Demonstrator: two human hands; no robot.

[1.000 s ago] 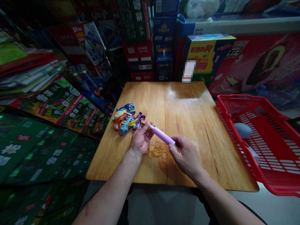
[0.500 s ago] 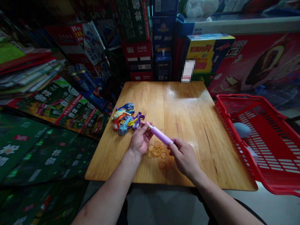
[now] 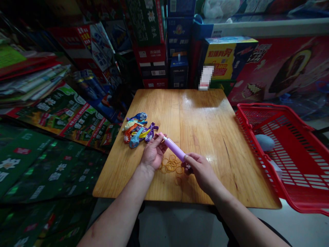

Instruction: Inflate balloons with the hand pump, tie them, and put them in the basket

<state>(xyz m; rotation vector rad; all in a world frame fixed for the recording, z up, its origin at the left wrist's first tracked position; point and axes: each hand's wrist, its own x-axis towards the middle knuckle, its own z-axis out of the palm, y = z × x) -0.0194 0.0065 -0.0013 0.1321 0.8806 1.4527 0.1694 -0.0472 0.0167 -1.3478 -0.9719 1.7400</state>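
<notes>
From the head cam, we've got the purple tube (image 3: 174, 149) in a narrow pinch, left hand (image 3: 154, 154) at its top end, right hand (image 3: 202, 171) just slid down to the lower end, mid-worktop (image 3: 205, 137). Rubber bands (image 3: 171, 167) sit at 6 o'clock, deflated balloons (image 3: 137, 132) at 10.

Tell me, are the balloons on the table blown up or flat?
Flat: the balloons lie limp and crumpled in a small heap on the wooden table.

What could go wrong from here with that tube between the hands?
The lilac plastic tube is held only at its ends by the left hand and right hand, so it might slip and roll on the varnished table. The right hand, low beside the rubber bands, could scatter them.
</notes>
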